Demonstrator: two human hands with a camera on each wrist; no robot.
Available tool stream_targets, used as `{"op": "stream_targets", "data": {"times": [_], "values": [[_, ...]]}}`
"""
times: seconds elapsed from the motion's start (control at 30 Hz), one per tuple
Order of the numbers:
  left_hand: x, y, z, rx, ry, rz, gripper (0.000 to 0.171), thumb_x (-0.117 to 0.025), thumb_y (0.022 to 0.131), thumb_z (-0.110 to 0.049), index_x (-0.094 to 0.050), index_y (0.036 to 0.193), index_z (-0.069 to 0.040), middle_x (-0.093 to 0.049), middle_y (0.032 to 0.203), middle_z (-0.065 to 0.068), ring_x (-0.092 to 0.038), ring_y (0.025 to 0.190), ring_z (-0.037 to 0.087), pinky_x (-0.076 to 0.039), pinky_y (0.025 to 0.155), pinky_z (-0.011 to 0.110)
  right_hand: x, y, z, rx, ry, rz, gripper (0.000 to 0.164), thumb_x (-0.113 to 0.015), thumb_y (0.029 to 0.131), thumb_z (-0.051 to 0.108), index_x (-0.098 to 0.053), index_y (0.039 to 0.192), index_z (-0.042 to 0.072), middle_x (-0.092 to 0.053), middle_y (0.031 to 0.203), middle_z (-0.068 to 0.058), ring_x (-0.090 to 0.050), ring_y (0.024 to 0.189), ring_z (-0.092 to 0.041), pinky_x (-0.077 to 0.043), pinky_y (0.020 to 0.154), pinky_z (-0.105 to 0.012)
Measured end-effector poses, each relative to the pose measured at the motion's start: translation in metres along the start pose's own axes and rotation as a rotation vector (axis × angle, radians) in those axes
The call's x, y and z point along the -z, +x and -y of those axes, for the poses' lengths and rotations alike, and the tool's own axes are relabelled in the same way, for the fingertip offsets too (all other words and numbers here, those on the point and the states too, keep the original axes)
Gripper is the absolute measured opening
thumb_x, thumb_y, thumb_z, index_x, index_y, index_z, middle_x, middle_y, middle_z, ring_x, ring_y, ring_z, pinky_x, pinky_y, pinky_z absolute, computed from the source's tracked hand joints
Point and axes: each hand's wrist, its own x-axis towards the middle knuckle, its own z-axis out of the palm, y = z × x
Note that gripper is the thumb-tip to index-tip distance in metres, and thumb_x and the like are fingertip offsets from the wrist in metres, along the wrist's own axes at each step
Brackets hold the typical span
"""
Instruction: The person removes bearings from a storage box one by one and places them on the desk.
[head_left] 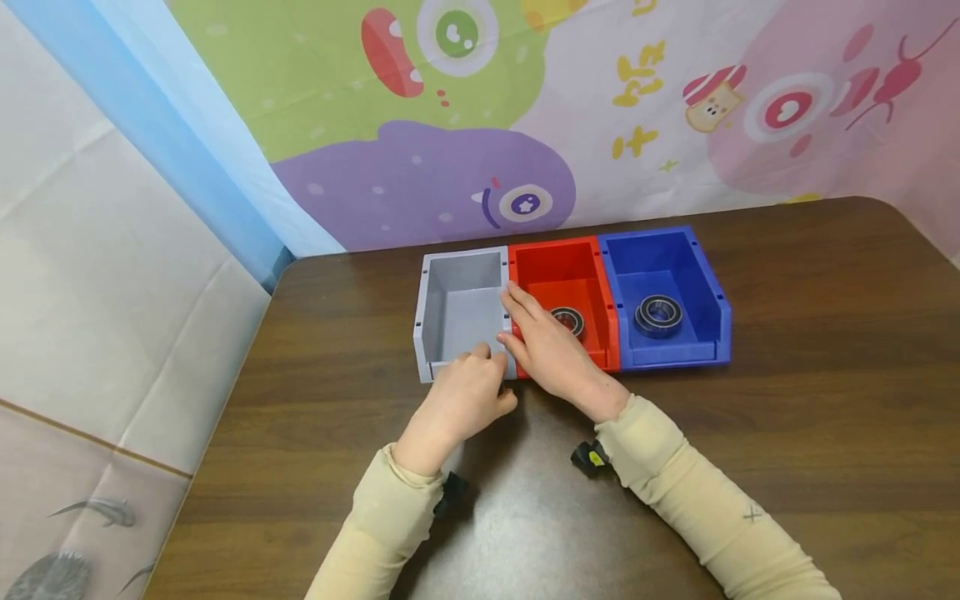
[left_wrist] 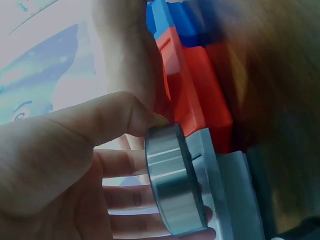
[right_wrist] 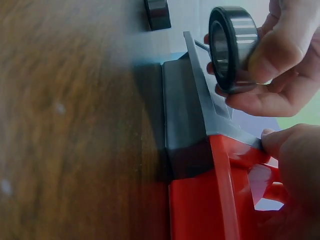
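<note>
Left hand (head_left: pixel 467 395) grips a bearing (left_wrist: pixel 174 182) near the gray bin (head_left: pixel 471 312).

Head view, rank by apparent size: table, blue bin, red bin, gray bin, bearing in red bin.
1. Table
2. Blue bin
3. Red bin and gray bin: too alike to rank, both partly covered
4. Bearing in red bin, partly behind the right hand

head cam: glare on table (head_left: pixel 525 533), wrist pics hazy w/ some blur.
</note>
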Motion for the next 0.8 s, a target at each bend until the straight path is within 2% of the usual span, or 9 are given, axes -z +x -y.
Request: {"op": "stream_targets", "data": {"times": [0.53, 0.8], "values": [[-0.0022, -0.0004, -0.0063, -0.013, 0.031, 0.104, 0.024, -0.067, 0.072, -0.023, -0.061, 0.086, -0.004, -0.056, 0.083, 0.011, -0.058, 0.066, 0.029, -0.05, 0.059, 0.038, -0.0004, -0.0004, -0.0002, 0.006, 0.006, -0.014, 0.06, -0.05, 0.092, 0.032, -0.03, 0.142, 0.007, -0.023, 0.15, -0.007, -0.035, 0.131, -0.025, -0.036, 0.101, -0.04], [-0.0033, -0.001, -0.0075, -0.012, 0.023, 0.198, 0.029, -0.069, 0.072, -0.022, -0.062, 0.092, -0.003, -0.057, 0.088, 0.011, -0.06, 0.073, 0.028, -0.05, 0.063, 0.037, -0.0002, -0.0001, 0.0001, 0.002, 0.003, -0.006, 0.06, -0.049, 0.092, 0.032, -0.028, 0.143, 0.008, -0.022, 0.15, -0.007, -0.034, 0.132, -0.024, -0.035, 0.102, -0.04]]}}
